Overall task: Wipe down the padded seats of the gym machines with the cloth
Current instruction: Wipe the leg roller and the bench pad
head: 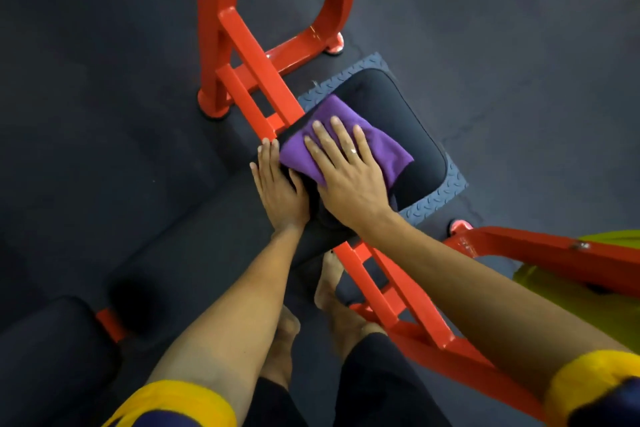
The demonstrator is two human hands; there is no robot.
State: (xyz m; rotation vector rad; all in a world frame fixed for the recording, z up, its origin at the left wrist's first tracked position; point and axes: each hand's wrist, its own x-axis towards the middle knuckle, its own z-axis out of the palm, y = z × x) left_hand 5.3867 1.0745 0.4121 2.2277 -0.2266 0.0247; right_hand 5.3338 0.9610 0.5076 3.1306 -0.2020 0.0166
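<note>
Your yellow sleeves (180, 402) sit at the bottom edge, with both bare forearms reaching forward and down. Bare feet (330, 284) stand on the dark floor (104, 114) below them, beside a low bar of the red frame (242, 45).

Head view, mid-frame:
- Right hand (346, 166) lies flat on the purple cloth (389, 152), fingers straight and spread, palm down. It is pressing rather than clutching. There is a ring on one finger.
- Cloth is spread across the near-left part of the black seat (426, 149). It sticks out past your fingertips and to the right of the hand.
- Left hand (277, 184) rests open along the seat's left edge, fingers straight and just beside the cloth. Its fingertips reach the red bar.
- Seat's far and right parts are uncovered.

A grey tread mat (446, 191) lies on the floor under the seat. Another black pad (52, 340) is at lower left.
</note>
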